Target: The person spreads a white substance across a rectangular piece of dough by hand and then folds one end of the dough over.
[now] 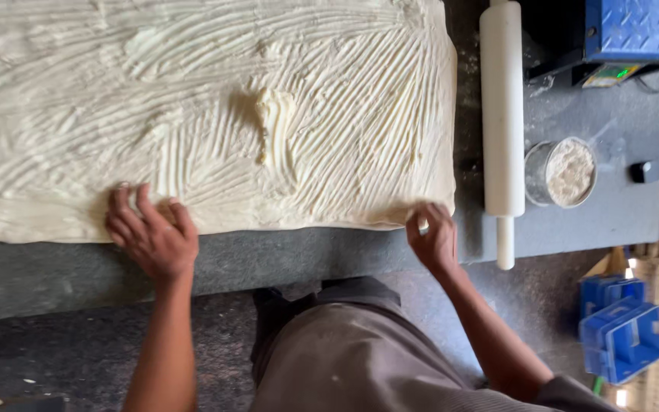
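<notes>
Gripping near edge of buttered dough sheet point(215, 114) on bench point(284, 263): left hand point(150, 233) fingers spread flat, right hand point(432, 236) probably pinching the corner; lifting evenly needed.

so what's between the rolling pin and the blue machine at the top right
In the head view, the round metal tin of flour sits on the dark counter just right of the white rolling pin, below the blue machine. The rest of that stretch is bare, flour-dusted counter.
</notes>
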